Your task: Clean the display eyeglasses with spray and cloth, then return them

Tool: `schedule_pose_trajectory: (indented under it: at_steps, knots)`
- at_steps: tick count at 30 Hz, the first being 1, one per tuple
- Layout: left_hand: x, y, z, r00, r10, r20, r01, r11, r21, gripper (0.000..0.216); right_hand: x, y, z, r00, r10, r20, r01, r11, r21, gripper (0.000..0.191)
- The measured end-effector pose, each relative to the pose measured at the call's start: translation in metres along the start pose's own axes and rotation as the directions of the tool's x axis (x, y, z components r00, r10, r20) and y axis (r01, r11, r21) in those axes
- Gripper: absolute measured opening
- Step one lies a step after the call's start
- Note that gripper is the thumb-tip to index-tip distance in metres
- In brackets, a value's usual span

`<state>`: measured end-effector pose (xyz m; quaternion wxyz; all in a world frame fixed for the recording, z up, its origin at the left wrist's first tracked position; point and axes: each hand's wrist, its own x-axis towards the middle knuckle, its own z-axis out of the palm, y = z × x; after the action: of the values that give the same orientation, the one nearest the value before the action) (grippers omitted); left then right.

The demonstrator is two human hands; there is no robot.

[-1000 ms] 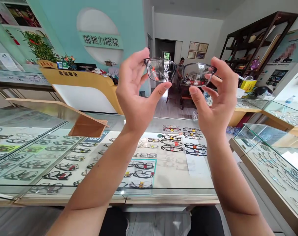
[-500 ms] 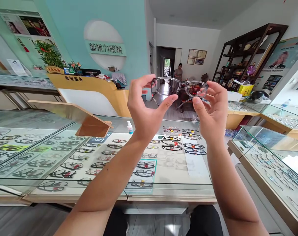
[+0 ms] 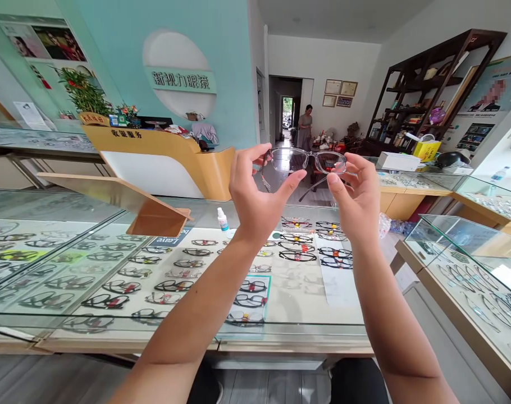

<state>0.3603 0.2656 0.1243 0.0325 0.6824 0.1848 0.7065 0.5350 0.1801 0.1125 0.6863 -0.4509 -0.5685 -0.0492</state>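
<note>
Pinched at both ends, a pair of glasses (image 3: 289, 160) is clamped between thumb and fingers of the left hand (image 3: 261, 188) and the right hand (image 3: 356, 193), held up in the air above the far side of the counter. Around them spreads a shop room, with a blue-green wall (image 3: 112, 33) on the left and a white wall (image 3: 291, 53) at the back. Beneath the hands runs the glass counter (image 3: 295, 344), its pale base lined with rows of frames (image 3: 297, 257) (several carry small red or yellow tags). Beyond it, to the left, stands a yellow desk (image 3: 217, 168); to the right rises a dark wooden shelf (image 3: 461, 45) crowded with odds and ends. Near the back doorway stands a person (image 3: 305, 124). On the counter's left part sits a slanted wooden stand (image 3: 158, 216), and between that and the left wrist, a small white bottle (image 3: 222, 219) stands upright.
</note>
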Motion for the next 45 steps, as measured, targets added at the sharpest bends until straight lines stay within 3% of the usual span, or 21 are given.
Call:
schedule_pose_trajectory:
  at_steps: [5, 10, 14, 17, 20, 23, 25, 31, 35, 40, 45]
  knots:
    - [0.019, -0.006, 0.005, 0.993, 0.119, -0.001, -0.119, 0.989, 0.093, 0.078, 0.021, 0.020, 0.009, 0.999, -0.018, 0.045, 0.013, 0.995, 0.103, 0.052]
    - [0.034, -0.021, 0.016, 0.995, 0.100, 0.018, -0.100, 0.995, 0.020, 0.072, 0.032, 0.022, 0.018, 0.969, -0.244, -0.043, 0.241, 0.969, -0.052, 0.064]
    - [0.037, -0.043, 0.033, 0.996, 0.092, -0.002, -0.092, 0.995, -0.049, 0.072, 0.032, 0.005, 0.028, 0.941, -0.322, -0.103, 0.309, 0.943, -0.128, 0.066]
    - [0.035, -0.054, 0.039, 0.996, 0.094, 0.007, -0.094, 0.993, -0.069, 0.076, 0.028, -0.007, 0.033, 0.935, -0.316, -0.159, 0.283, 0.939, -0.197, 0.063]
    - [0.032, -0.056, 0.034, 0.994, 0.090, 0.064, -0.087, 0.995, -0.055, 0.082, 0.026, -0.008, 0.029, 0.947, -0.295, -0.124, 0.263, 0.939, -0.223, 0.067]
    - [0.030, -0.051, 0.025, 0.988, 0.072, 0.136, -0.065, 0.997, -0.049, 0.084, 0.024, 0.003, 0.022, 0.963, -0.266, -0.049, 0.259, 0.958, -0.123, 0.073]
    - [0.029, -0.046, 0.023, 0.988, 0.058, 0.145, -0.049, 0.997, -0.067, 0.083, 0.023, 0.015, 0.019, 0.965, -0.255, -0.061, 0.252, 0.966, -0.053, 0.070]
    - [0.023, -0.030, 0.030, 0.990, 0.131, -0.060, -0.134, 0.989, -0.056, 0.072, 0.019, 0.039, 0.019, 0.971, -0.182, -0.154, 0.199, 0.975, 0.098, 0.062]
    - [0.023, -0.024, 0.027, 0.979, 0.172, -0.107, -0.176, 0.984, -0.025, 0.071, 0.018, 0.037, 0.017, 0.979, -0.133, -0.154, 0.157, 0.976, 0.152, 0.063]
    - [0.008, -0.032, 0.019, 0.996, 0.078, -0.052, -0.083, 0.991, -0.104, 0.078, 0.003, 0.025, 0.026, 0.976, -0.151, -0.160, 0.167, 0.981, 0.095, 0.061]
    - [-0.045, -0.058, 0.011, 0.990, -0.135, 0.044, 0.140, 0.973, -0.182, 0.076, -0.039, 0.032, 0.038, 0.985, -0.081, -0.151, 0.081, 0.997, -0.008, 0.055]
